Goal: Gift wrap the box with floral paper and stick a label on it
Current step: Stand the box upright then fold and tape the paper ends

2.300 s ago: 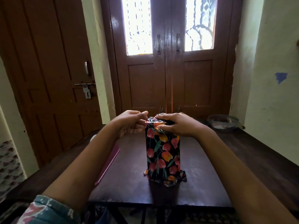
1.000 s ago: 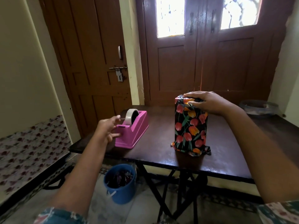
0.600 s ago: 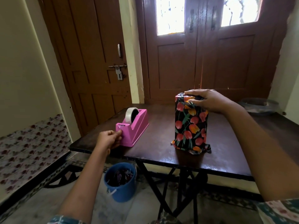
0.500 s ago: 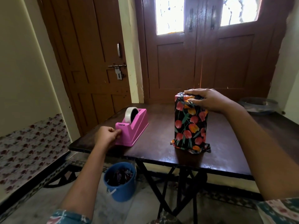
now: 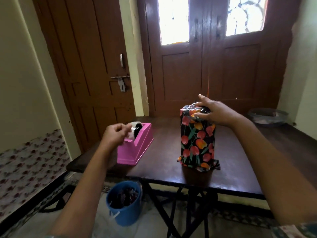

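Two things stand on the dark wooden table (image 5: pixel 164 162): a pink tape dispenser (image 5: pixel 137 150) close to the near left corner, and the box (image 5: pixel 197 140), upright in its floral paper, nearer the middle and a little back from the near edge. Between them is a bare strip of tabletop, and more bare wood lies to the right of the box and behind it, up to a bowl (image 5: pixel 267 116) at the far right. A blue bucket (image 5: pixel 123 203) stands on the floor under the left near corner, beside the table legs. The left hand (image 5: pixel 115 134) hangs above the front of the dispenser with the forearm reaching in from below; its fingers are curled, and thumb and forefinger pinch the tape end (image 5: pixel 131 129) just beside the tape roll (image 5: pixel 137 128). The right hand (image 5: pixel 214 112) comes from the right side and lies over the top of the box, the wrist a little higher than the table. Its fingers bend over the folded paper on top, the thumb presses on the near face just under the top edge, and one finger on the far side is lifted off. At the bottom of the box the paper stands out in loose, crumpled flaps on the table.
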### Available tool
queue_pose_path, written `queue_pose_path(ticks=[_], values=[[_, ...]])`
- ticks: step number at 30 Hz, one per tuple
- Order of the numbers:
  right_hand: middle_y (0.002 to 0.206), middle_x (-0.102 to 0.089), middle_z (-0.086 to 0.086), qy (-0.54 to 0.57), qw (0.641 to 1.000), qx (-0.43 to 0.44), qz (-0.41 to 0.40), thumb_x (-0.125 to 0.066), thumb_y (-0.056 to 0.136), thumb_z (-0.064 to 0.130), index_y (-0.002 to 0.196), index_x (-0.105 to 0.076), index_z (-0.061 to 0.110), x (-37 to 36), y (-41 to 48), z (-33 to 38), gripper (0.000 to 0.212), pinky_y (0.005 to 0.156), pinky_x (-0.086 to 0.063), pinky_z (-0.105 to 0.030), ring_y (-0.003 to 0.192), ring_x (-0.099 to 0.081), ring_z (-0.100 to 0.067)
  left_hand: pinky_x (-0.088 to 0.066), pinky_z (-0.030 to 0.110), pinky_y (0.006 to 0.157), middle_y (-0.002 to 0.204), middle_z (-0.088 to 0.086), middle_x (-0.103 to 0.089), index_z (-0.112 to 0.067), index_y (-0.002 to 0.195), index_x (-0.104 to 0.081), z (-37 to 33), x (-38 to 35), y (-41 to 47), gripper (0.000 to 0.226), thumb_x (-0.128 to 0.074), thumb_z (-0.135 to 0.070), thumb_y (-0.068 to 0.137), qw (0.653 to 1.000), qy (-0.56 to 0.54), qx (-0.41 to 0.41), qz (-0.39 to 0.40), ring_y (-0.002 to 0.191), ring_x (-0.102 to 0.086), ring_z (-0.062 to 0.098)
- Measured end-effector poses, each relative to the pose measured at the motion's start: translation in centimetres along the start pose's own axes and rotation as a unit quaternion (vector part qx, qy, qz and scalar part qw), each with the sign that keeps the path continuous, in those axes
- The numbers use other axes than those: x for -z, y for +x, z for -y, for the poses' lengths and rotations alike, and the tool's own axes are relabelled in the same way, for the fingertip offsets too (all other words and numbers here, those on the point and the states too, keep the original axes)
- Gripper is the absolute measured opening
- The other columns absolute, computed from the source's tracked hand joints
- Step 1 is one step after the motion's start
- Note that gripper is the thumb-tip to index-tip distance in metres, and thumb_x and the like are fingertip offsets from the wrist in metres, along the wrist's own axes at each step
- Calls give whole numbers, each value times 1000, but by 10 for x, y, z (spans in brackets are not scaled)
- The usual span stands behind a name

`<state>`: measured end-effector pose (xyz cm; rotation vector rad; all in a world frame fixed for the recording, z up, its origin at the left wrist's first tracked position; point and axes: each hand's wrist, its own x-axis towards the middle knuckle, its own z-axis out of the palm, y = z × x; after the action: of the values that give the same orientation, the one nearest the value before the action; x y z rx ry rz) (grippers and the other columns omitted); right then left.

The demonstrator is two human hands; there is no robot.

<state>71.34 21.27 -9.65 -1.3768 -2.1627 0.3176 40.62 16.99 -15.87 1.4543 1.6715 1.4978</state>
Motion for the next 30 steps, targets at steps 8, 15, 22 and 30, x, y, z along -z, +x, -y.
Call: queue_pose_path(ticks=[8, 15, 22, 30], values=[[139, -49, 8, 49, 999, -18, -13, -70, 77, 43, 148, 9, 18, -4, 5, -5, 109, 108, -34, -43, 131, -40, -16, -32, 16, 44, 50, -10, -46, -17, 70, -63, -117, -97, 48, 28, -62, -41, 85, 960, -78, -42, 266, 45, -38, 4], [142, -45, 3, 50, 998, -12, -21, -68, 77, 46, 149, 7, 20, -9, 8, -9, 106, 106, -37, -44, 132, -38, -17, -30, 12, 35, 46, -8, -44, -11, 75, -60, -142, -127, 72, 34, -58, -43, 87, 913, 114, -74, 384, 36, -34, 1], [143, -44, 8, 29, 999, -3, -33, -65, 80, 46, 148, 10, 18, -10, 6, -9, 106, 108, -34, -41, 135, -35, -15, -30, 17, 43, 58, -2, -46, -11, 74, -61, -140, -129, 93, 33, -62, -42, 85, 861, 272, -79, 423, 45, -37, 6], [142, -45, 8, 35, 999, -5, -26, -65, 79, 47, 148, 9, 18, -12, 9, -11, 106, 107, -33, -41, 134, -35, -16, -30, 23, 48, 68, 4, -50, -8, 81, -63, -166, -145, 95, 54, -59, -62, 77, 762, 525, -75, 371, 53, -38, 14]])
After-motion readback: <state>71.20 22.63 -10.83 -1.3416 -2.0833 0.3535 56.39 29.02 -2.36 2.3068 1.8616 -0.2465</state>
